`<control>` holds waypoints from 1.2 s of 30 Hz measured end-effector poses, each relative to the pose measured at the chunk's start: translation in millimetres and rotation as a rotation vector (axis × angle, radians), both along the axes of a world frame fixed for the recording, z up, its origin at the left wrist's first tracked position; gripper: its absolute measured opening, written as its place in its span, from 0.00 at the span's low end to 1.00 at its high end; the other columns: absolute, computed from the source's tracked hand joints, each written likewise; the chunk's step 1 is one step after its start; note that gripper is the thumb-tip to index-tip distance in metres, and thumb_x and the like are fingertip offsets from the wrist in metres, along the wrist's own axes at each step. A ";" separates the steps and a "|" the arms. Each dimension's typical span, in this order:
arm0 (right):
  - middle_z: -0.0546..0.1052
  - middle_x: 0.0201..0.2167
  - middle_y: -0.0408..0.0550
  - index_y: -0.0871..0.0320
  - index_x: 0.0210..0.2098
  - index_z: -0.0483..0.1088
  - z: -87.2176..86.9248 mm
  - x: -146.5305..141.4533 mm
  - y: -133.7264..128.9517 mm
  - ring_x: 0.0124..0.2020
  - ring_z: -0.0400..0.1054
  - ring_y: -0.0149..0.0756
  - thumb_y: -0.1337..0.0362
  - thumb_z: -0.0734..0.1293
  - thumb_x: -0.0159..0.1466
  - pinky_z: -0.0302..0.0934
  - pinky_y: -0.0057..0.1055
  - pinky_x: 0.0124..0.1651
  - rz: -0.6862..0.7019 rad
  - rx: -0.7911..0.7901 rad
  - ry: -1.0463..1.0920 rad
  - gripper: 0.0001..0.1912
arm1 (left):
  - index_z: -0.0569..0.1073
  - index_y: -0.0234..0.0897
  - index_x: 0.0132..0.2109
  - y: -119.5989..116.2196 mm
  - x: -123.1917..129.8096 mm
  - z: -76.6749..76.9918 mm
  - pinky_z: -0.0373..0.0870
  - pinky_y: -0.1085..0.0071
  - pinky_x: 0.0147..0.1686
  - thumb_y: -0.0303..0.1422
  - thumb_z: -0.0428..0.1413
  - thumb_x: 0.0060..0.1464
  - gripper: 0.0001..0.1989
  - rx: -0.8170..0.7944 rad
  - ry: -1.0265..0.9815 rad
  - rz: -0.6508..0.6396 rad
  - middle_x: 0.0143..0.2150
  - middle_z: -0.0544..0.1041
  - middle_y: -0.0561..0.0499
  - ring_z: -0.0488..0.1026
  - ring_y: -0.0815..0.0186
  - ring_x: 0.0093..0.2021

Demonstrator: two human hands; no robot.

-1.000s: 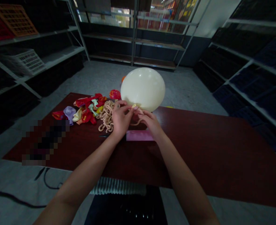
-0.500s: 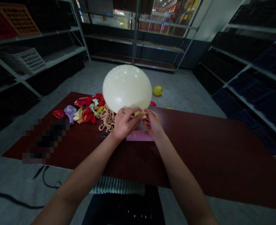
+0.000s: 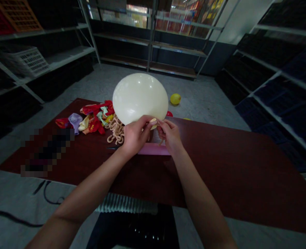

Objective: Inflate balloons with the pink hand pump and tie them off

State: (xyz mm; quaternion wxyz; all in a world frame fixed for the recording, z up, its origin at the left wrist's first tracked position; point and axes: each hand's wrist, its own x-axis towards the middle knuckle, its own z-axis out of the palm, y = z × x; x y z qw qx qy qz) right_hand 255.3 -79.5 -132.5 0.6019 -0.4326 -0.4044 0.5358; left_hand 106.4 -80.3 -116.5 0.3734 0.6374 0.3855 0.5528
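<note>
A large inflated cream-white balloon (image 3: 140, 98) stands over the far edge of the table, its neck toward me. My left hand (image 3: 137, 135) pinches the neck between thumb and forefinger, and the pale rolled lip shows at the fingertips. Against it, my right hand (image 3: 169, 135) is closed with its fingertips pinched at the same neck. A thin tan strand (image 3: 161, 142) hangs below the right fingers; what it belongs to is unclear. Beneath both hands lies a pink cylinder-like object (image 3: 153, 149) on the table.
Tan curled strands (image 3: 116, 130) and a pile of uninflated balloons (image 3: 90, 119) lie on the left of the dark red table (image 3: 233, 166). A yellow balloon (image 3: 175, 99) rests on the floor beyond. Metal shelves (image 3: 179, 51) line the room. A black cable (image 3: 12, 219) runs across the floor at left.
My left fingers have shifted from lying over the neck to pinching its lip, which now shows. The right hand stays close beside it. The view has moved slightly.
</note>
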 end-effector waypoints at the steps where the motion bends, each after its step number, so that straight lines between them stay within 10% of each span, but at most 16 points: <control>1: 0.61 0.16 0.33 0.54 0.22 0.65 1.2 -0.9 -1.2 0.15 0.44 0.19 0.48 0.75 0.55 0.35 0.24 0.18 -0.014 0.010 -0.021 0.20 | 0.82 0.42 0.45 -1.3 0.8 2.1 0.65 0.71 0.32 0.41 0.64 0.62 0.09 -0.013 -0.019 -0.020 0.25 0.75 0.52 0.71 0.65 0.25; 15: 0.68 0.18 0.38 0.55 0.25 0.73 6.1 -19.4 -17.7 0.17 0.53 0.23 0.47 0.73 0.60 0.43 0.26 0.20 -0.021 0.088 -0.189 0.18 | 0.77 0.41 0.50 0.6 -0.8 17.1 0.69 0.69 0.36 0.40 0.56 0.68 0.10 -0.038 -0.121 -0.114 0.37 0.75 0.48 0.71 0.63 0.32; 21: 0.62 0.12 0.35 0.55 0.19 0.68 5.1 -12.5 -15.9 0.13 0.52 0.22 0.52 0.74 0.59 0.46 0.24 0.16 -0.050 0.125 -0.172 0.20 | 0.73 0.38 0.44 9.5 -8.8 17.1 0.69 0.60 0.51 0.25 0.52 0.63 0.07 0.358 0.213 -0.250 0.43 0.74 0.44 0.72 0.55 0.46; 28: 0.78 0.23 0.42 0.55 0.31 0.79 13.7 16.8 -12.0 0.19 0.68 0.28 0.51 0.75 0.59 0.63 0.26 0.21 0.022 0.141 -0.233 0.13 | 0.67 0.35 0.53 25.6 -20.6 10.5 0.71 0.60 0.51 0.19 0.52 0.61 0.15 0.624 0.524 -0.191 0.49 0.70 0.41 0.70 0.54 0.51; 36: 0.74 0.20 0.39 0.55 0.30 0.79 15.7 18.3 -10.9 0.15 0.52 0.19 0.47 0.77 0.55 0.43 0.23 0.17 0.130 0.129 -0.093 0.17 | 0.68 0.34 0.46 34.8 -21.7 1.0 0.71 0.67 0.40 0.30 0.50 0.73 0.05 0.817 0.582 -0.044 0.41 0.72 0.44 0.72 0.59 0.41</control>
